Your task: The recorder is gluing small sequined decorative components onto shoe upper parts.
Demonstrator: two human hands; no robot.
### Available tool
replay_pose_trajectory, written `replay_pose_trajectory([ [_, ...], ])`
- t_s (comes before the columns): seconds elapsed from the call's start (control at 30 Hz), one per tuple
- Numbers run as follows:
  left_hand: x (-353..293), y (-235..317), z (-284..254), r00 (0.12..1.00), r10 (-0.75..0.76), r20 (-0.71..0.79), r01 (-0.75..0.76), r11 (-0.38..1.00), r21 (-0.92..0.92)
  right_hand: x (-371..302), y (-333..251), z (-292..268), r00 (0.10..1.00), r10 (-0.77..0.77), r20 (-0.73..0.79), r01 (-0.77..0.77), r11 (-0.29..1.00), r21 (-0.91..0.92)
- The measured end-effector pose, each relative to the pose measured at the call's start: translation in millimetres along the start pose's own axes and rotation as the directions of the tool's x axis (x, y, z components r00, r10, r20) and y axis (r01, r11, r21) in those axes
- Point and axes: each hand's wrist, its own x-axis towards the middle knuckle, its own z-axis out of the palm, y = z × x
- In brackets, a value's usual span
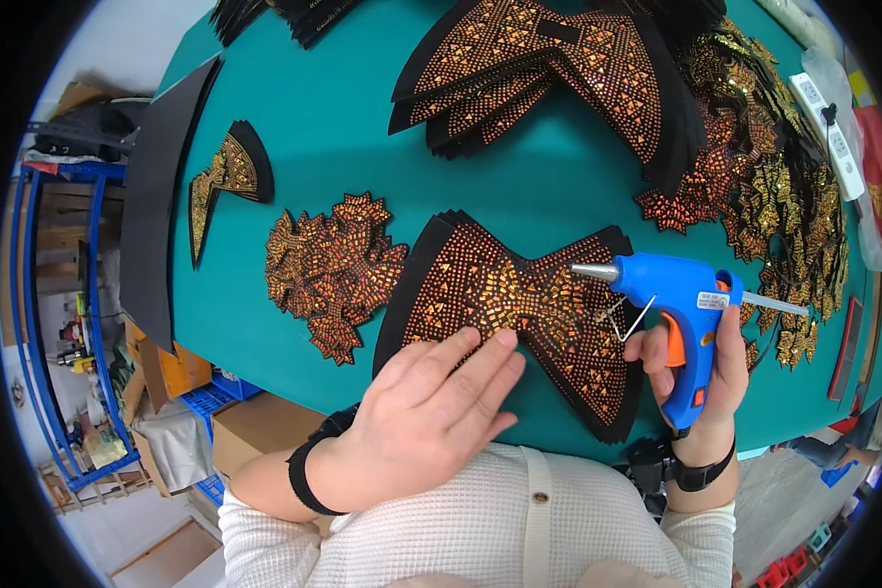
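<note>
A black bow-shaped piece (583, 377) covered in orange-gold studs lies in front of me, stacked on others like it. At its middle sits a studded appliqué (529, 294). My left hand (441, 407) rests flat on the bow's left half, fingers stretched out with the tips by the appliqué. In my right hand (720, 377) is a blue hot glue gun (668, 279) with an orange trigger, held above the bow's right half. Its metal nozzle points left, and a clear glue stick (774, 303) sticks out at the back. A wire stand hangs under the barrel.
Loose orange studded appliqués (333, 265) are heaped left of the bow. More bow pieces (519, 78) are stacked at the far side. Gold appliqués (789, 216) pile up at the right, beside a white power strip (828, 137). Black sheet material (162, 206) lies along the green table's (294, 108) left edge.
</note>
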Motion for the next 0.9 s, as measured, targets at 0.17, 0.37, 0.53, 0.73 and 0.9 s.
replay_pose_trajectory([
  [0.17, 1.7, 0.0, 5.5, 1.000, -0.006, -0.016, 0.006, 0.999, -0.033, -2.1, -0.1, 11.1, 0.997, -0.017, -0.080, 0.015, 1.000, -0.022],
  [0.37, 13.5, 5.5, 12.4, 1.000, 0.009, -0.015, -0.009, 0.999, -0.044, -1.8, 0.8, 11.3, 0.993, -0.008, -0.115, 0.010, 1.000, 0.020],
  [0.53, 19.2, 5.8, 11.1, 0.995, -0.088, 0.055, 0.089, 0.996, -0.025, -1.2, 1.3, 10.1, 0.998, -0.005, -0.070, 0.006, 1.000, 0.020],
  [0.73, 20.5, 1.8, 12.6, 0.990, -0.094, 0.103, 0.100, 0.993, -0.061, -0.8, 1.8, 9.5, 0.997, -0.007, -0.075, 0.006, 1.000, -0.015],
  [0.9, 21.9, -0.2, 11.9, 0.990, -0.081, 0.118, 0.090, 0.993, -0.078, -0.5, 0.7, 10.8, 0.996, 0.000, -0.088, 0.000, 1.000, -0.005],
])
